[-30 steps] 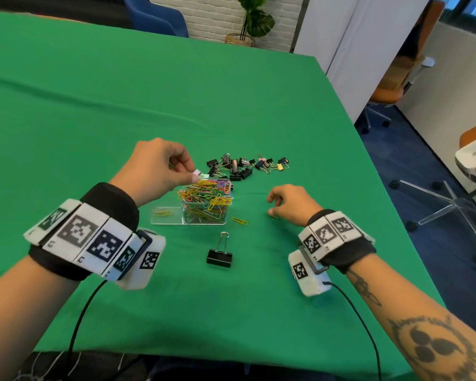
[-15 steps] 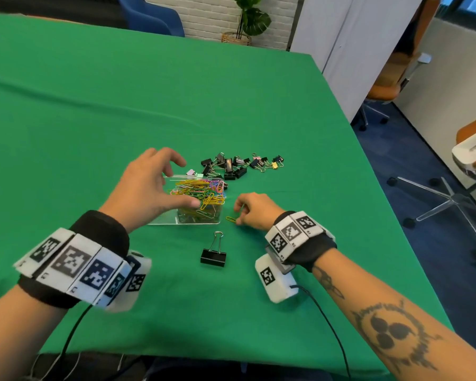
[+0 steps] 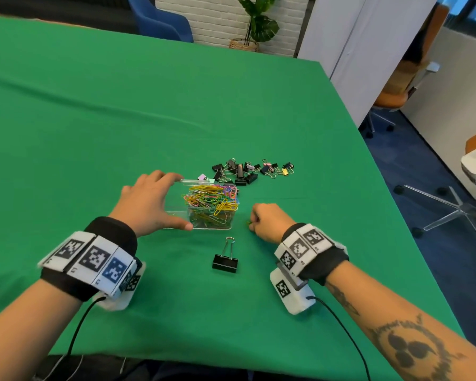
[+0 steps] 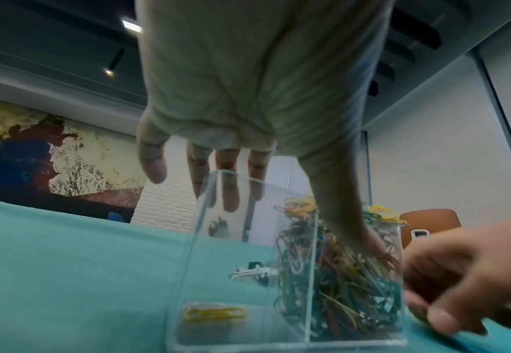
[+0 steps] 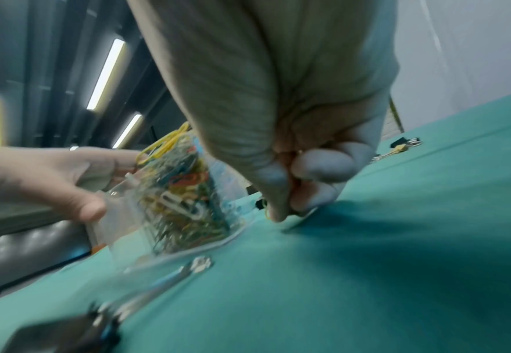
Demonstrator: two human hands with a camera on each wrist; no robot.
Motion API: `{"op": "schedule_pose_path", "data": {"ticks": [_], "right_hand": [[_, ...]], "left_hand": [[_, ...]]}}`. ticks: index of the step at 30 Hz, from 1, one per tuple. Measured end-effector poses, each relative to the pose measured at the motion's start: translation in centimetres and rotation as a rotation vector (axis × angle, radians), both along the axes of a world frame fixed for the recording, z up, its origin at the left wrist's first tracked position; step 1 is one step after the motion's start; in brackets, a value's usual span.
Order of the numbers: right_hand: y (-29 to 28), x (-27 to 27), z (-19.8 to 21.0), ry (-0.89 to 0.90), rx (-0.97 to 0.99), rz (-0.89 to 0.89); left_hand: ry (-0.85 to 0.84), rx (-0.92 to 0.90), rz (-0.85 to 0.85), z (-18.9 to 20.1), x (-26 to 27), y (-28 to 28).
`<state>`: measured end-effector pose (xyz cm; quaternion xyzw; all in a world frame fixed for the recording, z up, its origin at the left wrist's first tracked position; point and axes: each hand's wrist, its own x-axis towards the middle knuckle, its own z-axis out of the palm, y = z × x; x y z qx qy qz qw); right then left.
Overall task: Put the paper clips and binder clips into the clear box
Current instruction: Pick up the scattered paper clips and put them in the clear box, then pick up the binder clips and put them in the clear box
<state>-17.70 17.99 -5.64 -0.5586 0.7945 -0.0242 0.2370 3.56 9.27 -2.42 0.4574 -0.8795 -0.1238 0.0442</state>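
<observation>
**Left hand braces the box, right hand pinches a loose clip**

Now the left hand (image 3: 149, 204) spans the clear box (image 3: 176, 215), fingers on its far rim and thumb against its near wall; a second ago it was bunched above the paper clips (image 3: 212, 202), pinching something small. The box's left compartment holds only a yellow clip (image 4: 214, 313), while the right one is heaped over the rim.

A lone binder clip (image 3: 225, 260) lies on the table (image 3: 94, 119) between the box and the near edge, where it lay before. Behind the box, toward the far right corner, sits the binder clip pile (image 3: 248, 171).

The right hand (image 3: 268, 221) has slid in from the right, close beside the box. Its curled fingertips (image 5: 281, 210) pinch a green paper clip (image 3: 248, 223) on the cloth; the hand hides most of it, and the right wrist view is blurred.
</observation>
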Motion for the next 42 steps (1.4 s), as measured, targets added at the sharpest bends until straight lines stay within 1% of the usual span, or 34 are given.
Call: {"op": "schedule_pose_path", "data": {"ticks": [1,3,5,6,8,10,15,19,22,24,26,28,30,32,34,37,40,42], "right_hand": [[0.1,-0.4,0.6,-0.03,-0.062,-0.05],[0.1,-0.8,2.5,-0.089,-0.26,-0.107],[-0.4,0.1,5.0,-0.164,-0.448,-0.065],[-0.8,0.9,5.9,-0.196,-0.493,-0.012],[-1.8,2.5,6.8,-0.211,-0.487,0.097],[-2.6,3.6,6.8,-0.194,-0.439,0.165],[-3.6,3.9,6.5,-0.176,-0.41,0.189],[-3.3,3.0,7.3,-0.208,-0.496,0.143],[-3.0,0.6,8.3,-0.237,-0.629,0.028],[-2.8,-1.6,8.6,-0.241,-0.682,-0.062],[-2.8,-3.7,8.4,-0.263,-0.646,-0.132],[-3.1,-5.4,7.5,-0.259,-0.538,-0.18],[-3.4,-6.2,6.3,-0.182,-0.407,-0.181],[-3.9,-6.1,5.0,-0.121,-0.306,-0.132],[-4.6,-5.2,3.9,-0.102,-0.224,-0.029],[-6.1,-3.4,2.3,-0.05,-0.048,0.221],[-7.2,-2.3,0.8,0.099,0.133,0.421],[-7.1,-2.6,0.7,0.174,0.205,0.492]], "left_hand": [[0.007,0.003,-0.008,-0.1,-0.1,0.0],[0.049,0.023,-0.022,-0.5,-0.3,0.0],[0.115,0.047,-0.033,-0.9,-0.4,-0.1],[0.14,0.051,-0.036,-1.1,-0.4,-0.1],[0.155,0.045,-0.035,-1.3,-0.4,-0.2],[0.151,0.038,-0.034,-1.2,-0.3,-0.4],[0.142,0.034,-0.051,-1.2,-0.4,-0.7],[0.141,0.044,-0.053,-1.1,-0.4,-0.7],[0.139,0.049,-0.059,-0.9,-0.4,-0.8],[0.151,0.055,-0.07,-0.9,-0.3,-0.9],[0.158,0.066,-0.083,-0.9,0.1,-1.1],[0.155,0.075,-0.082,-0.9,0.9,-1.3],[0.16,0.062,-0.07,-1.0,2.1,-1.5],[0.171,0.053,-0.053,-1.1,3.3,-1.7],[0.18,0.065,-0.026,-1.1,4.3,-2.0],[0.191,0.066,-0.025,-1.3,4.9,-2.1],[0.181,0.076,-0.016,-1.4,4.9,-2.0],[0.18,0.074,-0.009,-1.3,4.9,-2.0]]}}
